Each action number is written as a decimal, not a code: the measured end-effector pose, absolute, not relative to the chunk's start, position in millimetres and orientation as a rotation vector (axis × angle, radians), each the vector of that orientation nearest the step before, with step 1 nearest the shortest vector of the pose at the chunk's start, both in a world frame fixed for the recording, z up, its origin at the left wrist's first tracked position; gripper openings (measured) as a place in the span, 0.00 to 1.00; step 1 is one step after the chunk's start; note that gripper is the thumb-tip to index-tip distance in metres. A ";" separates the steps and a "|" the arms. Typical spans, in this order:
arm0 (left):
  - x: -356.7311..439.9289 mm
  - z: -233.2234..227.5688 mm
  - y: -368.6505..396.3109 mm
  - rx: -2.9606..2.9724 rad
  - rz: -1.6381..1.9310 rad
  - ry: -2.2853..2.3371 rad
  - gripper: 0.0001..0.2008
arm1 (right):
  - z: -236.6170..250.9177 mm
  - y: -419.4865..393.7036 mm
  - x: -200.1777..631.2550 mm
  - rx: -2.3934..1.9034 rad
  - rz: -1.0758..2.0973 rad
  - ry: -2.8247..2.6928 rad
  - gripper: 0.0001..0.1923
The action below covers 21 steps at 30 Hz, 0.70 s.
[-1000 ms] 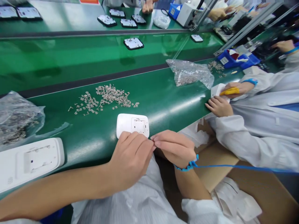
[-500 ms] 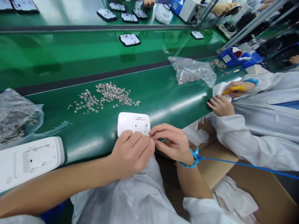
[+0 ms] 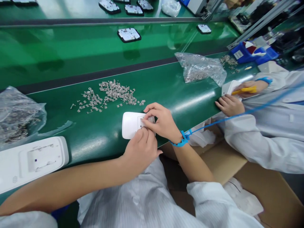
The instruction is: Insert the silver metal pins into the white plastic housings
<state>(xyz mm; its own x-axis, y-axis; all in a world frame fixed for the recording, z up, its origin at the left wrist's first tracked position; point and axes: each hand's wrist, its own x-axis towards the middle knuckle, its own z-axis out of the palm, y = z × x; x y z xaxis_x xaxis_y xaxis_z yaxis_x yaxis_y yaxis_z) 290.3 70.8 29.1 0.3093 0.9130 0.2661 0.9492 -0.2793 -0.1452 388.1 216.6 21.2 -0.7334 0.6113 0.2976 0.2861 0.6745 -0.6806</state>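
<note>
A small white plastic housing [image 3: 130,124] lies on the green bench near its front edge. My left hand [image 3: 140,150] rests against the housing's near edge with curled fingers. My right hand [image 3: 160,122], with a blue wrist strap [image 3: 180,141], lies over the housing's right part, fingertips pinched at its recess; whatever is between them is too small to see. A scatter of small metal contacts [image 3: 109,95] lies just beyond the housing.
A larger white housing [image 3: 30,161] sits at the left front, beside a plastic bag of parts [image 3: 16,115]. Another bag [image 3: 201,68] lies to the right. A co-worker's hands [image 3: 230,104] hold a white part and yellow tool. A cardboard box [image 3: 266,190] stands below.
Both my hands moved forward from the bench edge onto the small white housing; my right hand now covers its right side. The view shifted slightly down.
</note>
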 end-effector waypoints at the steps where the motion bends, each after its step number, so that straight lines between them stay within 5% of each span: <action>1: 289.5 29.1 71.8 -2.304 -0.209 -1.688 0.28 | 22.5 216.7 387.2 -0.699 0.842 -2.381 0.05; 14: 283.5 37.1 70.6 -2.285 -0.369 -1.818 0.23 | 10.7 219.8 401.9 -0.622 0.773 -2.311 0.01; 21: 280.6 38.2 72.8 -2.297 -0.323 -1.819 0.24 | -12.2 196.8 420.2 -0.507 0.580 -2.293 0.19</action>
